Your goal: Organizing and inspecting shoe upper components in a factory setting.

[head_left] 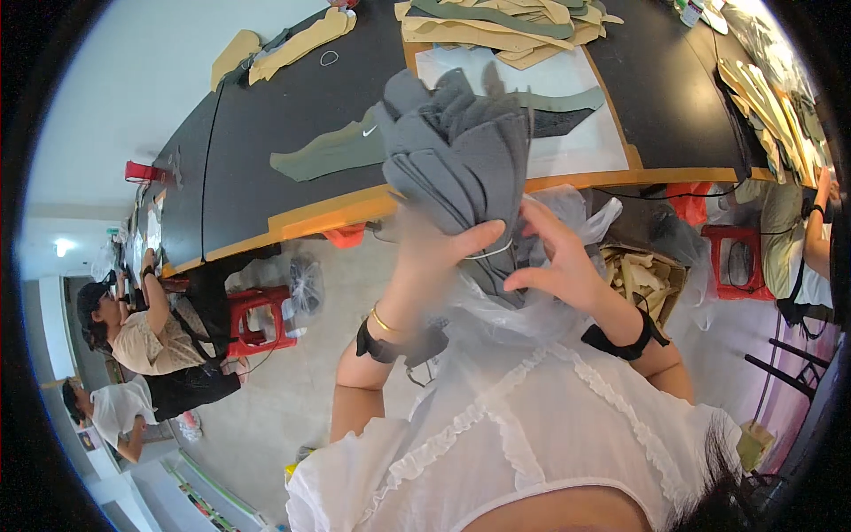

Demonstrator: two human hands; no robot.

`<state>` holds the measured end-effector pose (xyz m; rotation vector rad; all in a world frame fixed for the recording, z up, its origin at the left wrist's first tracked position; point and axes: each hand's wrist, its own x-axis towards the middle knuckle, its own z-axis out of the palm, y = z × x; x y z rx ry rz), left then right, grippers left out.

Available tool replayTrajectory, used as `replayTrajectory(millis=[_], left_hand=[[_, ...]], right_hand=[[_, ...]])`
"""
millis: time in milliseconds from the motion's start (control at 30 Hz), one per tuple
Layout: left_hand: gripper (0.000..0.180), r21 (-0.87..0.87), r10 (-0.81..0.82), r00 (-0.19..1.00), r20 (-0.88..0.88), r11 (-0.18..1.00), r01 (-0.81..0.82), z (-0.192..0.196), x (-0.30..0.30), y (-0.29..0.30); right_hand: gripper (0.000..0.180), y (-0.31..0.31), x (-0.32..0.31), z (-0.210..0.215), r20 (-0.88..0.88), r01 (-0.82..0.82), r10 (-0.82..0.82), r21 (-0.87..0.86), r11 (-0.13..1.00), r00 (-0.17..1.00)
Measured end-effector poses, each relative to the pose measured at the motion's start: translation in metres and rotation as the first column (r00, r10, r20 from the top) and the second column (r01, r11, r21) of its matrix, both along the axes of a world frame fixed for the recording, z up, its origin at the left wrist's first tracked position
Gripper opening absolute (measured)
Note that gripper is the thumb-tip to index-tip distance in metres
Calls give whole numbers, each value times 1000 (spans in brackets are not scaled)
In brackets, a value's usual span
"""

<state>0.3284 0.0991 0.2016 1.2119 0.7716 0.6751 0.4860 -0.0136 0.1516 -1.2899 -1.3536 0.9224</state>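
Keep the left hand [434, 257] clamped around the grey fabric stack [461, 155] while the right hand [558, 262], at 3 o'clock, pinches the thin band [492, 253] snug.

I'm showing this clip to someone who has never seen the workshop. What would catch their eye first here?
First the fanned bundle of grey fabric pieces held up at centre, the left hand gripping its lower part and the right hand at a thin elastic band around it, clear plastic bag beneath. Behind stretches the long black table with an olive cut piece and tan stacks at the far edge. Two seated people work at lower left.
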Motion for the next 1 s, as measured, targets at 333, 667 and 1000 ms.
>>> replayTrajectory(millis=[333, 667, 1000], left_hand=[[126, 713, -352, 935, -39, 646, 273, 32, 10, -22], [125, 336, -337, 940, 47, 892, 303, 12, 10, -13], [61, 826, 44, 998, 38, 561, -56, 11, 15, 4]], right_hand=[[84, 7, 15, 7, -648, 0, 2, 2, 1000, 762], [92, 45, 56, 39, -875, 332, 324, 444, 832, 358], [108, 28, 24, 19, -964, 193, 217, 245, 950, 157]])
